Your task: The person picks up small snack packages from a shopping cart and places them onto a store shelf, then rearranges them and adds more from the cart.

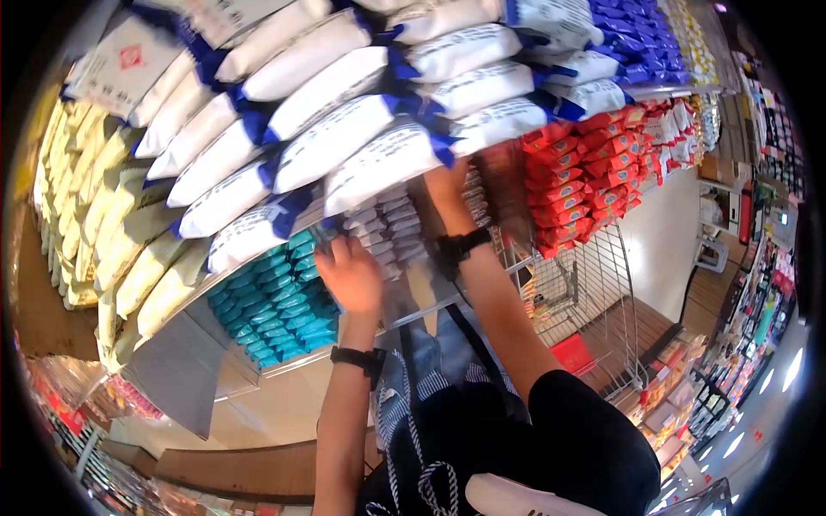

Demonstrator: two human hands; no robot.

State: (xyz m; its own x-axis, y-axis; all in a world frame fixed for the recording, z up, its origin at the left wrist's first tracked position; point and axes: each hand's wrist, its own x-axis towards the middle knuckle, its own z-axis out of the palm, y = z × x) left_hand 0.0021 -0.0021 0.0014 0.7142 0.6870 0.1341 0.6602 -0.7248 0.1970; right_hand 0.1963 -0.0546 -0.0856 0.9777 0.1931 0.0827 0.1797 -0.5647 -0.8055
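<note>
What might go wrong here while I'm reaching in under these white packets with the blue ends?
1. Your right hand goes under the overhanging row of white plastic packets with blue ends. A nudge from below might tip several off the shelf.
2. Your left hand rests against the small grey packets at the shelf edge. Pulling one out could drag its neighbours loose.

Right hand [445,185] mostly hidden behind the white packets [379,159], grip can't be told. Left hand [348,275]: fingertips blurred, maybe tucked among grey packs [389,225]. Print unreadable.
</note>
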